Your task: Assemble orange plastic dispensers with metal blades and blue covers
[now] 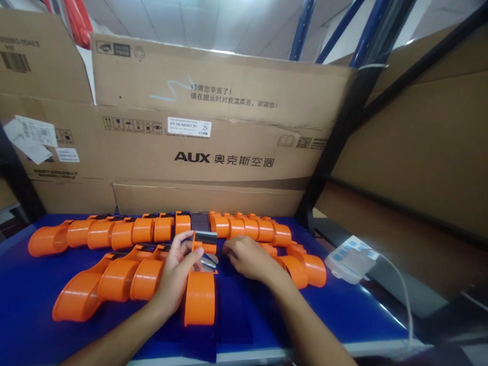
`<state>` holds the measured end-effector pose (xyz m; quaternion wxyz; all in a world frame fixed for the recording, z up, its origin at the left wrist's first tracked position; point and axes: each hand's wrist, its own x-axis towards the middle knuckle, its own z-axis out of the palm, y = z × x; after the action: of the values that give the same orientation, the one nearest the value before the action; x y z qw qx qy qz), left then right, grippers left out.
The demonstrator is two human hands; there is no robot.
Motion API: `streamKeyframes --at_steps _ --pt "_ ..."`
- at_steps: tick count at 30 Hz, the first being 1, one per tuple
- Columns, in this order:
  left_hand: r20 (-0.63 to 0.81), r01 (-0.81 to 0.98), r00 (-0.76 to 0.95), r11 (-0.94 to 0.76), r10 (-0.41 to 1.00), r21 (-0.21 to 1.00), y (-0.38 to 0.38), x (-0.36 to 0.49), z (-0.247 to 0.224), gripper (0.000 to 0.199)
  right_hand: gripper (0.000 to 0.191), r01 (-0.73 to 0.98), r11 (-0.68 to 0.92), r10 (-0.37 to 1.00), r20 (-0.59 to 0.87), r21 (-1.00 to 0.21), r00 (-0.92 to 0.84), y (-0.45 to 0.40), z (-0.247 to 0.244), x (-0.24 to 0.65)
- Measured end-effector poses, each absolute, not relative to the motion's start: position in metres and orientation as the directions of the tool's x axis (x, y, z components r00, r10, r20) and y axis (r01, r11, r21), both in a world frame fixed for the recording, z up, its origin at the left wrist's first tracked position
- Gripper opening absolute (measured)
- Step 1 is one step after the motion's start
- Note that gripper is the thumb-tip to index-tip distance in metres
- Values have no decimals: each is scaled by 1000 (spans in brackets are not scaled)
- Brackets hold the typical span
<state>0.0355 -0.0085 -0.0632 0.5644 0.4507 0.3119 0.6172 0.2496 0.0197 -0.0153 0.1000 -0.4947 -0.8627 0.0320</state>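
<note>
My left hand (178, 269) is wrapped round an orange tape dispenser (204, 248), with a dark strip and a fine toothed edge at its top. Thumb and fingers grip it from the left, and a shiny metal-like piece (208, 261) shows beside the thumb. Just to the right, my right hand (244, 256) is closed with its fingers curled down over the blue table; whatever is in them is hidden. Below my left hand stands another orange dispenser (199, 298) with a rounded, hollow body. Dark blue glossy strips (234, 318) lie beside it.
Rows of similar orange dispensers (99, 233) line the blue table (22, 300) on both sides. A dark flat block (200, 221) sits at the back. Cardboard (146, 155) walls the rear. At right are a white box with a cable (351, 260) and a dark post (327, 152).
</note>
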Motion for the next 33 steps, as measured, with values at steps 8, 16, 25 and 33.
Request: streamKeyframes --at_steps 8,16,25,33 --pt "190 -417 51 -152 980 896 -7 35 -65 61 22 812 544 837 204 -212 -508 24 -19 249" --pt "197 -417 51 -158 979 895 -8 35 -64 62 21 847 513 858 124 -141 -499 17 -21 248" --pt "212 -446 31 -176 977 878 -7 36 -64 61 34 817 512 859 146 -264 -491 18 -24 246" --pt "202 -419 18 -176 979 891 -4 37 -65 57 32 548 570 821 393 -612 -414 20 -21 242"
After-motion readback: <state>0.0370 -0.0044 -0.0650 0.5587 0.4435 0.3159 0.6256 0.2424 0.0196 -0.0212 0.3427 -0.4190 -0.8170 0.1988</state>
